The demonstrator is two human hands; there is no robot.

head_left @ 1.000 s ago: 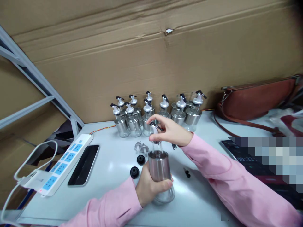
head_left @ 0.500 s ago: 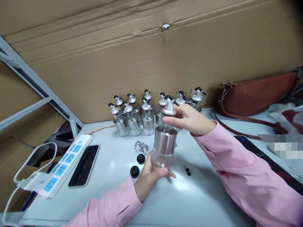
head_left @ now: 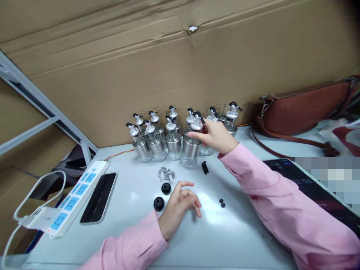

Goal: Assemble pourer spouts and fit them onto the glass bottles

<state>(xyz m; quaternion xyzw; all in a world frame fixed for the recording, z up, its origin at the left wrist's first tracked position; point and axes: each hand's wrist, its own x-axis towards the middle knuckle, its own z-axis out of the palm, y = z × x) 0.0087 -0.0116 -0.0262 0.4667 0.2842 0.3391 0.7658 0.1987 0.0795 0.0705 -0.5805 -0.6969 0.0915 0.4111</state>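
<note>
My right hand [head_left: 215, 135] is closed around the neck of a glass bottle [head_left: 191, 150] with a steel band, a silver pourer top and a black flip lever. The bottle stands upright at the front of a group of similar bottles [head_left: 156, 147]. My left hand [head_left: 181, 204] hovers over the table, fingers apart and slightly curled, holding nothing. Close to it lie two black round caps [head_left: 159, 203] and silver pourer tops [head_left: 166, 173]. Small black plugs [head_left: 222, 203] sit to its right, and black lever pieces [head_left: 205, 167] lie in front of the held bottle.
A white power strip [head_left: 73, 198] and a black phone [head_left: 99, 198] lie on the left. At right are a brown leather bag [head_left: 306, 108] with its strap and a dark tablet-like screen [head_left: 303, 183]. Cardboard [head_left: 168, 67] walls the back; a metal frame [head_left: 33, 93] rises at left.
My right hand has carried the bottle away from me, from above my left palm to the front of the bottle group. My left hand has let go of the bottle's base.
</note>
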